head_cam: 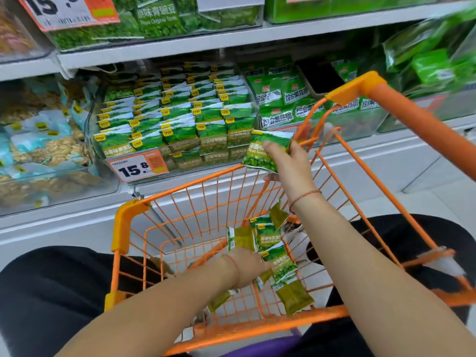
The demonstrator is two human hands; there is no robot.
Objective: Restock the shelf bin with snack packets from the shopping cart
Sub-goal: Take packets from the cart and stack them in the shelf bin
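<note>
- My right hand (286, 163) pinches a green pea packet (266, 150) above the orange cart (386, 96), just before the clear shelf bin (175, 124).
- My left hand (247, 266) reaches among loose packets (280, 264) on the cart floor; I cannot tell its grip.

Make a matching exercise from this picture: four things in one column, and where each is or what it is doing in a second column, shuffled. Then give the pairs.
Things
1. right hand
2. left hand
3. price tag
4. cart handle

Places or states
A. fixed to the front of the shelf bin
B. reaching the packets in the cart
C. orange bar at upper right, no hand on it
D. holding a green packet above the cart's rim

Pairs: 1-D, 2-B, 3-A, 4-C
</note>
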